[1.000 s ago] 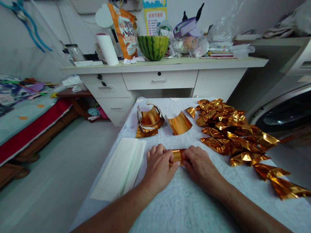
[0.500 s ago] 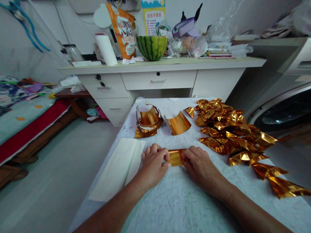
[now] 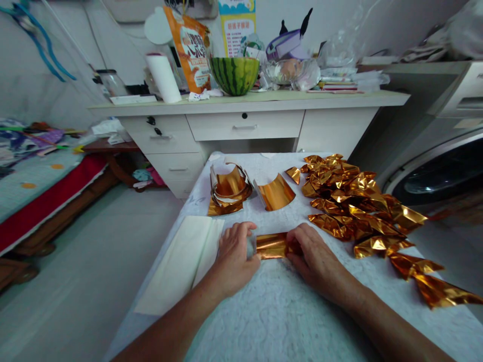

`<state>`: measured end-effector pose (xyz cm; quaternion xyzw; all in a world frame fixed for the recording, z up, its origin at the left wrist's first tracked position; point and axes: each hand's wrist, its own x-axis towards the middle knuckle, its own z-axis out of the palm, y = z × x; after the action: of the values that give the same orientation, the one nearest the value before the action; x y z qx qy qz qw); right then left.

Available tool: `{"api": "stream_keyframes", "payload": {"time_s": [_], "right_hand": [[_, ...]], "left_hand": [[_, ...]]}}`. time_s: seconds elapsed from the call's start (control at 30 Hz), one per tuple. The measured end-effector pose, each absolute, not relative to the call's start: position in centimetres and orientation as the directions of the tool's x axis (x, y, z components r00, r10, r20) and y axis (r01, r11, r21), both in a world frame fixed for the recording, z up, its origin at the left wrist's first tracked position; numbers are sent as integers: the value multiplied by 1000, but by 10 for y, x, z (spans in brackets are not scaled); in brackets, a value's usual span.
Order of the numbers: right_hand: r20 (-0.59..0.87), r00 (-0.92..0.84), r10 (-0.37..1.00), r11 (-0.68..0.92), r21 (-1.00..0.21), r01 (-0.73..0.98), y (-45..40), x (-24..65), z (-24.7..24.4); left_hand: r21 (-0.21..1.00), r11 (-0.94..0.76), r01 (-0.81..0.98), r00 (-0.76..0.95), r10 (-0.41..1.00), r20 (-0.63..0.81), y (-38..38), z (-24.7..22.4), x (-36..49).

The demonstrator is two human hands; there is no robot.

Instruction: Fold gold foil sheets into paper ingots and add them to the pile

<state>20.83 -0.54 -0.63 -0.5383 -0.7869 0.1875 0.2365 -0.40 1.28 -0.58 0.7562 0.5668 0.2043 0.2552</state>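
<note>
A rolled piece of gold foil paper (image 3: pixel 271 246) lies on the table between my hands. My right hand (image 3: pixel 310 247) pinches its right end. At the other end, my left hand (image 3: pixel 237 250) is spread, thumb and fingers apart, just off the foil's left edge. Beyond them stand a curved gold sheet (image 3: pixel 277 192) and a stack of curled gold sheets (image 3: pixel 230 186). Folded gold foil pieces (image 3: pixel 354 196) are heaped to the right. Left of my left hand is folded white paper (image 3: pixel 177 264).
The pale cloth-covered table (image 3: pixel 260 311) reaches a white desk (image 3: pixel 249 100) carrying half a watermelon (image 3: pixel 234 75), an orange pouch (image 3: pixel 194 55) and a white roll (image 3: pixel 164 78). A washing machine (image 3: pixel 453 130) stands right, a bed (image 3: pixel 41 186) left.
My left hand has let go of the foil's left end and opened slightly leftward. The right hand still holds the other end, and more of the foil shows.
</note>
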Motion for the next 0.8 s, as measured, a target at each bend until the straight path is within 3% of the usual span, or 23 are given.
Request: {"api": "stream_keyframes", "payload": {"time_s": [0.17,0.33,0.6,0.8], "right_hand": [[334,-225,915,355,-407,841,-1,213,-21],[344,-173,923,294,-339,894,2,217,-25],[159,-220,963,269,-450,852,2,221,-9],[129,-267,955,292,-570,768,3,232,-7]], "left_hand": [[600,-251,759,275,960,54,14,-7,1],[575,-266,774,294,955,46,16,-7,3],[571,-294,766,320,946,57,17,-7,1],[627,-281,726,318,947,56,18,-3,-1]]}}
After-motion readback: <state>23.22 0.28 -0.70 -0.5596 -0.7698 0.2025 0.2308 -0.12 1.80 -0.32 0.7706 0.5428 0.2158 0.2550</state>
